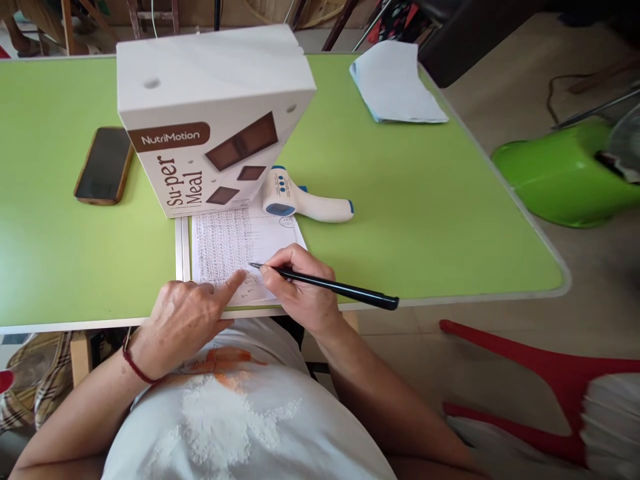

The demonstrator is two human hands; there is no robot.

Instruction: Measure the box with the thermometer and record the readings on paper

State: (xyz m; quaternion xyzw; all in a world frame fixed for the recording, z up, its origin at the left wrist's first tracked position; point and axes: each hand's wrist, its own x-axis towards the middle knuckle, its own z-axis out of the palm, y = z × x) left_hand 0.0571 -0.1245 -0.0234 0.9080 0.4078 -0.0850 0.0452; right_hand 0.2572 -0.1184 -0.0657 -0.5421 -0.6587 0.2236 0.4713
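Note:
A black pen (345,289) is pinched in my right hand (305,283), its tip over the written sheet of paper (225,250). Rows of small handwriting cover the sheet, and an oval stamp mark shows near its right side. My left hand (187,320) rests at the table's front edge, its index finger stretched onto the paper close to the pen tip and nothing held. A white box (215,73) printed "NutriMotion Su-per Meal" stands over the paper's far end and hides it. Beside the box lies a white and blue infrared thermometer (305,200).
On the green table (425,220), a phone (103,165) lies left of the box and folded white paper (395,83) lies at the far right. A green plastic object (565,177) and a red stool (540,360) are off the right side.

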